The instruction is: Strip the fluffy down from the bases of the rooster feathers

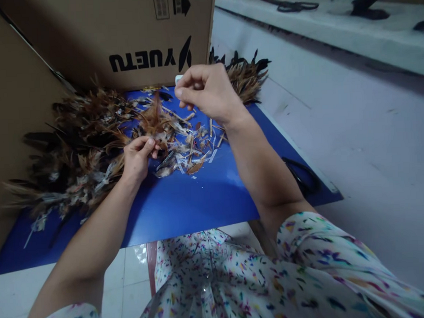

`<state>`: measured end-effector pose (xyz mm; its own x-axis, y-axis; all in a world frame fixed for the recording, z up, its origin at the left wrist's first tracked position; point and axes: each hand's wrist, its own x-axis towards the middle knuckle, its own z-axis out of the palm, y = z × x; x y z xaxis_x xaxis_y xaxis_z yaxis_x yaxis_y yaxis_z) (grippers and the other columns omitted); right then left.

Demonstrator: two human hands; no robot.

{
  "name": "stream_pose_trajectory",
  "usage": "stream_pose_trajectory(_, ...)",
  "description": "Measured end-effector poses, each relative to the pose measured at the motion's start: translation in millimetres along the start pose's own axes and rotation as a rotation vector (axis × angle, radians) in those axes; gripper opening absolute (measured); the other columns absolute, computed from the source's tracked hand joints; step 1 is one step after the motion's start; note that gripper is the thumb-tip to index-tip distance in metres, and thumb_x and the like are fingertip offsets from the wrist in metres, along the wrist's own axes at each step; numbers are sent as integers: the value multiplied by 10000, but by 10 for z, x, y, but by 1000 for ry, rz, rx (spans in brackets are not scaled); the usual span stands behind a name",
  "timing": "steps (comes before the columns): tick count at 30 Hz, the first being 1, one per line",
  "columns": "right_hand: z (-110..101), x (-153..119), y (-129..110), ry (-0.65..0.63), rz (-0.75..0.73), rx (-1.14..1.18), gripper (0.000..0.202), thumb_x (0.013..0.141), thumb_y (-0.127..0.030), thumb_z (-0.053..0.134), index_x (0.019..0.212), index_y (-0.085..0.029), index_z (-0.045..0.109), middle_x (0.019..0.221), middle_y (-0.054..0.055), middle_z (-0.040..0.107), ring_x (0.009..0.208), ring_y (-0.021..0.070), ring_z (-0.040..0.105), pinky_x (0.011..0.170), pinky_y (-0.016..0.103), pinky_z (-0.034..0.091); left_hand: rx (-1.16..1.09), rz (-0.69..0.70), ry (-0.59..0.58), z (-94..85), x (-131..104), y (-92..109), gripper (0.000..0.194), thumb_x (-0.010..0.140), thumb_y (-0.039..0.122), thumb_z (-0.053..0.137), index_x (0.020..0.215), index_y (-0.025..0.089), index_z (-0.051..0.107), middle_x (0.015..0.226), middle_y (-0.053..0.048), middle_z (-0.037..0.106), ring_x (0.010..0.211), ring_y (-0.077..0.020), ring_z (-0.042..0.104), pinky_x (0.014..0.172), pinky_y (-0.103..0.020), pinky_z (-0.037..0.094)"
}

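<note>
My left hand (137,156) is low over the blue tabletop (196,204), with thumb and forefinger pinched on a brown feather (156,113) that seems to rise from behind the fingertips. Higher up and to the right, my right hand (209,91) is raised above the table, its thumb and fingertips pressed together. Anything between those fingers is too small to make out. Below and between the hands lies a scatter of loose feathers, quill bits and white strips (197,152). A large heap of brown and black feathers (81,150) spreads to the left of my left hand.
Behind the table stands a large cardboard box (87,38) with upside-down lettering. Another feather bundle (247,78) lies at the back right. A black-handled object (302,174) rests by the right edge, partly behind my forearm. Scissors (296,6) lie on the white ledge (332,25).
</note>
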<state>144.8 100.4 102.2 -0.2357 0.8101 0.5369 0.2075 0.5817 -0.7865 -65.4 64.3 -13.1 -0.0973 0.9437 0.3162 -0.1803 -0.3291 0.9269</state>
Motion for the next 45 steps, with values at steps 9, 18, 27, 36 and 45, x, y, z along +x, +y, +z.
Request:
stream_pose_trajectory(9, -146, -409, 379, -507, 79, -388, 142, 714, -52, 677, 818, -128, 735, 723, 6, 685, 708, 127, 615, 689, 258, 442, -76, -123, 50, 46, 2, 12, 229, 719, 284, 834, 695, 160, 643, 605, 15, 645, 419, -49, 509, 420, -165, 413)
stream_pose_trajectory(18, -254, -803, 569, -658, 185, -716, 210, 789, -35, 622, 946, -143, 710, 965, 73, 690, 879, 170, 603, 778, 264, 407, -78, -175, 56, 73, -18, 16, 207, 733, 248, 817, 681, 166, 634, 609, 16, 644, 417, -48, 508, 414, -159, 409)
stream_pose_trajectory(27, -264, -854, 685, -724, 163, -767, 123, 849, -49, 535, 879, -137, 617, 1014, 114, 616, 946, 198, 545, 859, 286, 389, -83, -158, 14, 106, -48, 23, 228, 718, 250, 845, 671, 133, 655, 574, 2, 641, 399, -58, 510, 402, -182, 408)
stream_pose_trajectory(36, -231, -907, 750, -476, 65, -713, 181, 874, -67, 473, 882, -154, 632, 975, 119, 618, 943, 230, 548, 890, 355, 418, -68, -151, 32, 26, -7, -5, 149, 827, 192, 752, 699, 167, 679, 598, 27, 656, 438, -46, 526, 417, -172, 422)
stream_pose_trajectory(45, 291, -934, 566, -579, -112, -426, 120, 910, -176, 584, 996, -153, 664, 1032, 101, 631, 1037, 229, 558, 958, 374, 419, -78, -160, 80, 40, 9, 12, 271, 680, 364, 868, 683, 189, 662, 586, 33, 625, 423, -39, 500, 409, -167, 418)
